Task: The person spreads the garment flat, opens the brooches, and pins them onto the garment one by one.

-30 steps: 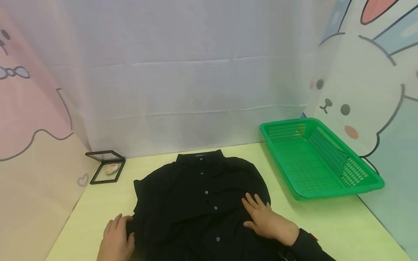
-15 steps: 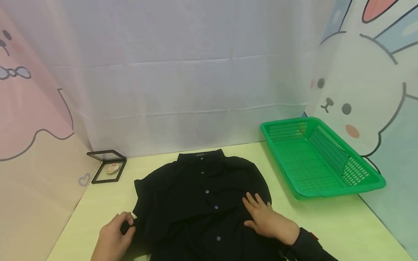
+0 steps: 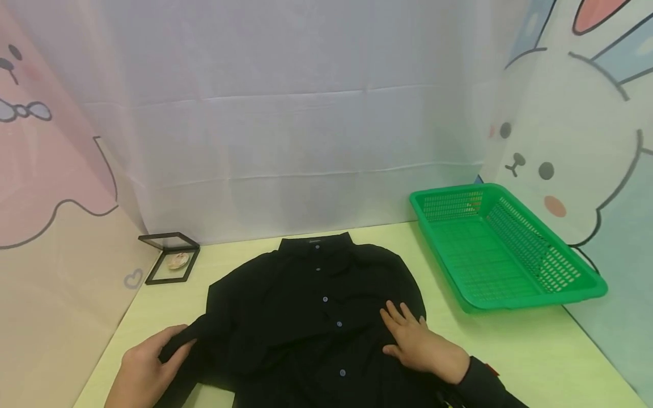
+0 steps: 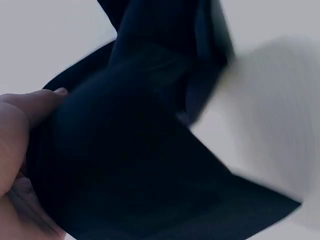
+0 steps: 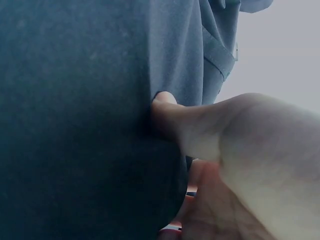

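Shirt [image 3: 301,306]: lying face-up on the surface [image 3: 515,345], collar [image 3: 298,246] pointing toward the backdrop [image 3: 306,141].
Left grip [image 3: 140,362]: pinching the sleeve [image 3: 211,340] between thumb and fingers, well apart from the buttons [image 3: 325,299].
Right grip [image 3: 414,341]: resting on the shirt, fingers spreading flat, holding nothing.
Sleeve handling: probably calling for a light pinch while the right grip is steadying the shirt.
Sleeve risk: pulling hard is likely dragging the buttons askew.

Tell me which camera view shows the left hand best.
The head view: it shows most of the left hand, gripping the black shirt. The left wrist view shows only part of this hand, cut off at the picture's left edge; the right wrist view shows none.
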Available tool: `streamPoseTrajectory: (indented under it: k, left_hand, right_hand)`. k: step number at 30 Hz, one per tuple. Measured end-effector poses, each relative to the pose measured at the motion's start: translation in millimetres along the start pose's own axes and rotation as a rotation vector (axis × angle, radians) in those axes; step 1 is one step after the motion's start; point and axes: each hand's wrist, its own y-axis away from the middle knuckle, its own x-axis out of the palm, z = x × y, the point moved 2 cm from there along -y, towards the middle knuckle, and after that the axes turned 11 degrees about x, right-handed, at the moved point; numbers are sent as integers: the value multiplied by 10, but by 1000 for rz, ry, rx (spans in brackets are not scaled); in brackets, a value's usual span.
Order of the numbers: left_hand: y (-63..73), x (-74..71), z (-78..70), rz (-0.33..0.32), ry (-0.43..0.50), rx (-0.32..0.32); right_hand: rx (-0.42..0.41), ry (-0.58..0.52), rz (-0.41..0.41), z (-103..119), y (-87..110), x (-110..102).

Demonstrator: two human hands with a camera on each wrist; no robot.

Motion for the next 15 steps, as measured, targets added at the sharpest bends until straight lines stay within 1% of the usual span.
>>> streamPoseTrajectory:
  k: [3,4,6,8,10,12,15]
  left_hand:
    - [35,-46,91,72,-56,-27]
    - [48,-59,125,107,-65,-53]
    - [66,-81,202,180,-70,-132]
    - [80,-108,298,250,-70,-235]
    - [89,-139,421,353,-70,-348]
    - [125,-160,566,474,-74,-451]
    - [256,-145,763,704,-92,-595]
  right_hand:
    - [7,-2,-11,1,4,-4]
    - [10,-4,-11,2,7,-5]
    - [14,-7,-12,6,14,-10]
    - [16,-6,-13,8,19,-15]
    - [16,-6,-14,9,25,-21]
    - [13,-8,-16,10,26,-27]
    - [3,-6,-19,4,19,-29]
